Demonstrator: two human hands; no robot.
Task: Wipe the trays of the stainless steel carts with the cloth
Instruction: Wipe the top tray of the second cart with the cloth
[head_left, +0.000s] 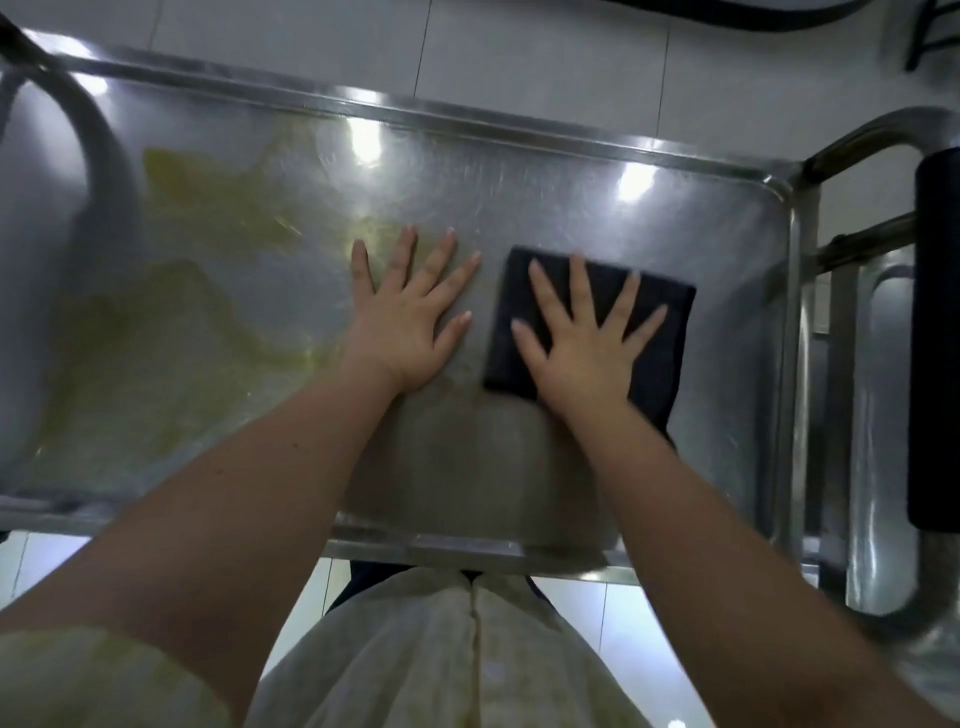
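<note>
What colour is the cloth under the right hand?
Dark navy, nearly black; the cloth shows plainly in the head view.

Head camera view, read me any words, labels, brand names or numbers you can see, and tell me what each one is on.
None can be read. The steel tray, the dark cloth under the right hand, the left hand flat on the tray, the black cart handle and the pale garment show no lettering; the picture is slightly blurred.

Dark navy cloth (592, 322); silver tray (519, 171) with yellow-green smears (208, 218)
</note>
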